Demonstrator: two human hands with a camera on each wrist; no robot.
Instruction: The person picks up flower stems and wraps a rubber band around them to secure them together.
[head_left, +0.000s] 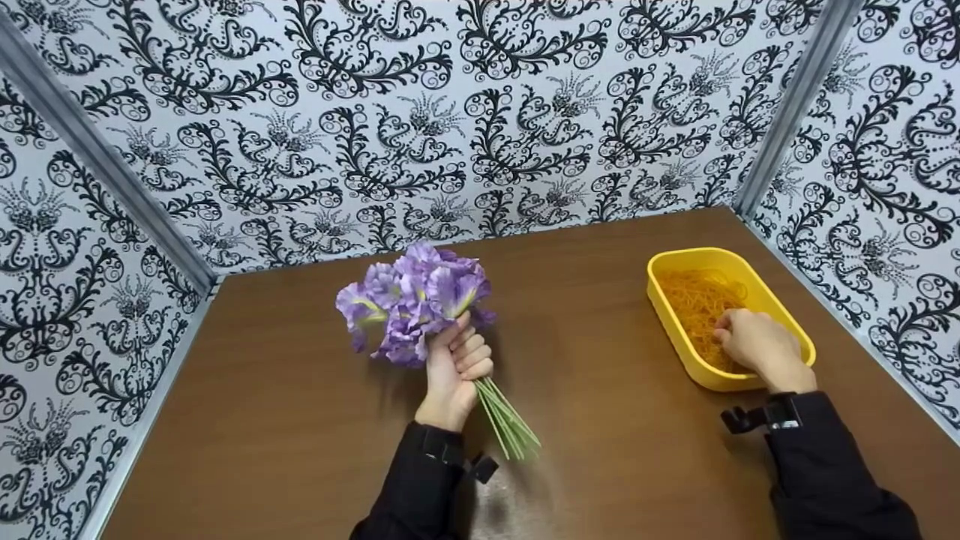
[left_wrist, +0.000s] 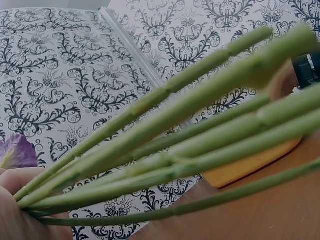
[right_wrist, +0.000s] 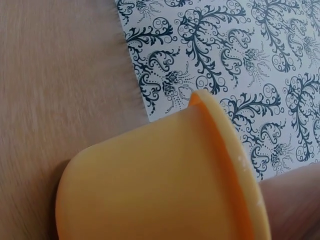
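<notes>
My left hand [head_left: 456,367] grips a bunch of purple artificial-looking irises [head_left: 416,300] just below the blooms, fingers wrapped round the stems. The green stems [head_left: 506,424] stick out of the fist toward the lower right, and they fan across the left wrist view, with one purple petal [left_wrist: 19,151] at its edge. At the right, my right hand [head_left: 761,341] reaches into a yellow tub [head_left: 679,326] of tangled, thin orange rubber bands [head_left: 701,300]. Its fingers are bent down at the bands; whether they pinch one is hidden. The tub's side [right_wrist: 150,175] blocks the fingers in the right wrist view.
The brown table [head_left: 285,420] carries the tub near its right edge. Walls with a black-and-white scroll pattern [head_left: 390,150] stand behind and at both sides, joined by grey corner strips [head_left: 795,97]. A black wrist camera strap [head_left: 780,412] sits on each sleeve.
</notes>
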